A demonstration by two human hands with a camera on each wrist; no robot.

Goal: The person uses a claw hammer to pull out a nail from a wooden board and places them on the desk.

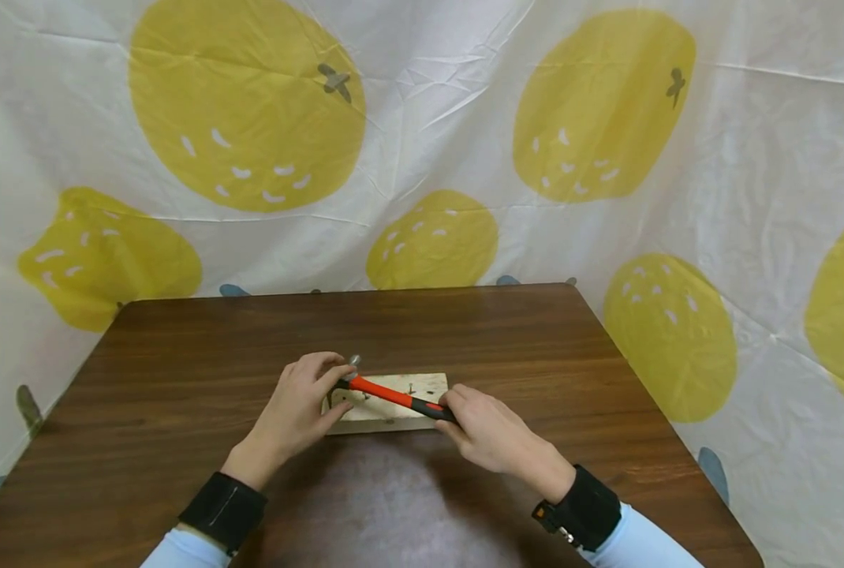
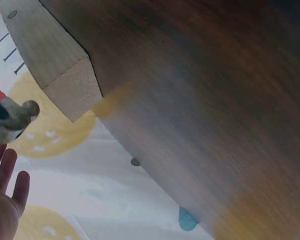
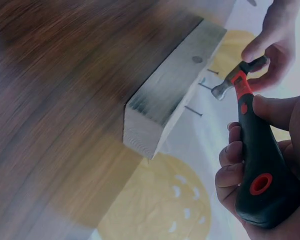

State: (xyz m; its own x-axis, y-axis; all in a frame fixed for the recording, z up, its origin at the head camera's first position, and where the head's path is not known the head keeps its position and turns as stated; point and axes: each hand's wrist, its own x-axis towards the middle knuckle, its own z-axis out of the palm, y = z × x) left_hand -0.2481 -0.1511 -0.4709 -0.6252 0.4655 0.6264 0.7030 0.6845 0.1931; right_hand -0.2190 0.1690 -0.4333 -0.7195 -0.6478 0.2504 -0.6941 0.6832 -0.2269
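My right hand (image 1: pixel 489 430) grips a hammer (image 3: pixel 260 160) by its black and red handle, the thumb laid along it. The hammer head (image 2: pixel 15 117) is metal, with a rounded face and a claw. Around the claw end, my left hand (image 1: pixel 297 398) has its thumb and fingers spread apart; whether they touch the metal I cannot tell. Beneath the hammer lies a pale wooden block (image 1: pixel 386 426). Several nails stand up from its top, among them one nail (image 3: pixel 193 110) near an end. In the left wrist view only some fingers (image 2: pixel 21 190) show.
The block lies on a brown wood-grain table (image 1: pixel 408 331). Behind and beside the table hangs a white sheet (image 1: pixel 436 102) printed with yellow fruit. Each wrist wears a black band, such as the right band (image 1: pixel 588 509).
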